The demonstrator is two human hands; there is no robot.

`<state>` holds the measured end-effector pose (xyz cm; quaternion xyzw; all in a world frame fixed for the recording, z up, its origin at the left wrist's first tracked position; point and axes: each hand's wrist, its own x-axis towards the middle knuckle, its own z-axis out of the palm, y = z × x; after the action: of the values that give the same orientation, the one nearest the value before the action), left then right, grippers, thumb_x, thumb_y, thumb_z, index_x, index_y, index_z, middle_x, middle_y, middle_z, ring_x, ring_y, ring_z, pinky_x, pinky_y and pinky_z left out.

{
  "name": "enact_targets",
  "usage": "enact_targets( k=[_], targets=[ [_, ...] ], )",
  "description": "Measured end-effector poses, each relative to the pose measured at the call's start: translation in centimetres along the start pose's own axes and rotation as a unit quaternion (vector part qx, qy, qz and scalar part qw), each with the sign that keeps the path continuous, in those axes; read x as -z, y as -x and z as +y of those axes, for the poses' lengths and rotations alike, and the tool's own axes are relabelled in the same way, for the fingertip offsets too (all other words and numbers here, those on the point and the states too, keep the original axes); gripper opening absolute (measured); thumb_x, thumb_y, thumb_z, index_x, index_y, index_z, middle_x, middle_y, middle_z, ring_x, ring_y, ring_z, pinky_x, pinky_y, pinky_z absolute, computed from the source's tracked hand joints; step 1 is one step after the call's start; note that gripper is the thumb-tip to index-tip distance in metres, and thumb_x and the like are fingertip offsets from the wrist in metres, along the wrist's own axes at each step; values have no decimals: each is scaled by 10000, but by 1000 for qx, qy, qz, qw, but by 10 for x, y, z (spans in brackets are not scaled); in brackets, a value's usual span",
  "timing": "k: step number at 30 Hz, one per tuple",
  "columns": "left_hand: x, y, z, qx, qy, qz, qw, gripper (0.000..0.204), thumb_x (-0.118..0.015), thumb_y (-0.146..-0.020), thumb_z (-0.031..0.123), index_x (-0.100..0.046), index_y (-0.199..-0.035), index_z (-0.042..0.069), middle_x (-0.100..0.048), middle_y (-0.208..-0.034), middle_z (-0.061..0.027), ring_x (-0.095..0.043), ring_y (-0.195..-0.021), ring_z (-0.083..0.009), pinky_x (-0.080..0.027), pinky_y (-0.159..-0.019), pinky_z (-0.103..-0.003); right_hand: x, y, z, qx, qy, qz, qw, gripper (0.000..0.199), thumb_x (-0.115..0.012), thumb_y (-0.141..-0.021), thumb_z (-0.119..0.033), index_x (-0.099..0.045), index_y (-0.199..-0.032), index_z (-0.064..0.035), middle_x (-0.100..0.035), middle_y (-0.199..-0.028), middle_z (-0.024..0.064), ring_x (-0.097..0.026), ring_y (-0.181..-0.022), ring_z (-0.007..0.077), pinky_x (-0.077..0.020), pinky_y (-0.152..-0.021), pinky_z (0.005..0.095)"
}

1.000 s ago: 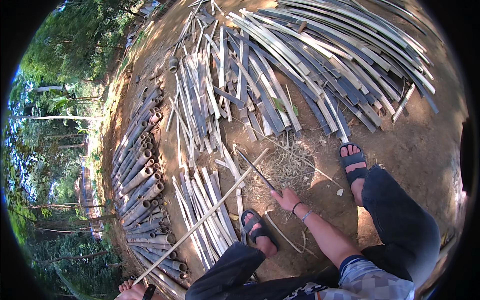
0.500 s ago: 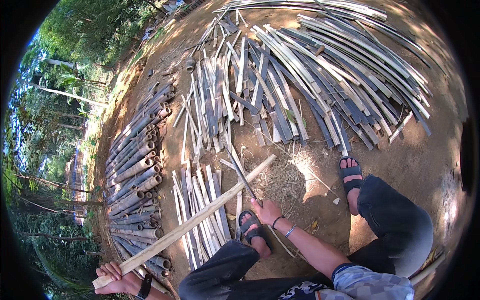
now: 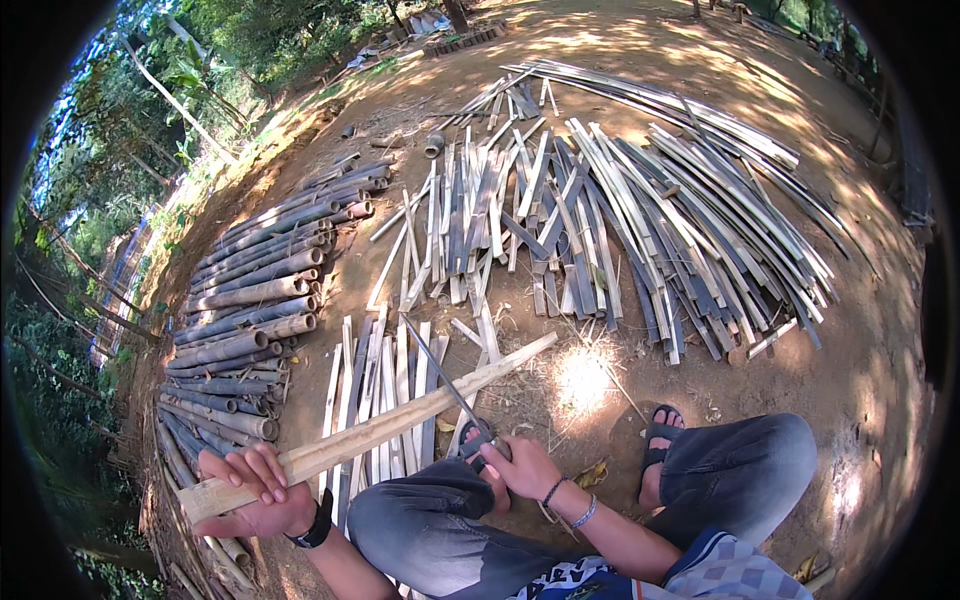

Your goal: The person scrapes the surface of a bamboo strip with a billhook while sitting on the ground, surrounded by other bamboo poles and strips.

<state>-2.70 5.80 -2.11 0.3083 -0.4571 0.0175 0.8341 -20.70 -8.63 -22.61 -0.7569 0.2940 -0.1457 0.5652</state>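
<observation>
My left hand, a dark watch on its wrist, grips the near end of a long pale bamboo slat, fingers over the top edge and thumb below. The slat slants up to the right, its far end free above the ground. In my right hand is the handle of a long knife with a narrow dark blade. That blade points away and to the left, crossing the slat beyond its middle; whether they touch I cannot tell.
Split bamboo slats lie just beyond my left knee. Larger heaps of slats spread out farther off. Whole bamboo poles are stacked at the left. My sandalled feet stand on bare earth, and trees line the left side.
The view has tilted up and shifted. My left hand has turned and shows more of its palm side on the slat. Both hands keep hold of the slat and knife.
</observation>
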Motion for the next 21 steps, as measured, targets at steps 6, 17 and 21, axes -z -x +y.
enact_targets(
  k=[6,17,21],
  targets=[
    [-40,8,14,79,10,-75,994,441,-522,-862,474,-395,-651,108,-355,-422,13,-335,-336,-85,-306,-402,-212,17,20,-36,89,-96,-51,990,480,-476,-920,-430,-574,-901,40,-599,-685,258,-618,-715,420,-481,-661,456],
    [-63,-2,3,82,12,-140,987,501,-504,-877,470,-330,-526,158,-336,-366,39,-282,-283,-56,-262,-341,-190,39,-1,13,-38,-142,-64,987,562,-395,-956,-445,-549,-706,35,-572,-563,157,-641,-584,259,-477,-559,372],
    [-55,-9,-3,67,18,-117,991,527,-512,-874,468,-295,-497,170,-334,-339,46,-299,-262,-46,-259,-310,-173,37,5,10,79,-50,-34,995,536,-443,-936,-427,-561,-723,51,-571,-617,235,-594,-576,382,-457,-572,430]
  ],
)
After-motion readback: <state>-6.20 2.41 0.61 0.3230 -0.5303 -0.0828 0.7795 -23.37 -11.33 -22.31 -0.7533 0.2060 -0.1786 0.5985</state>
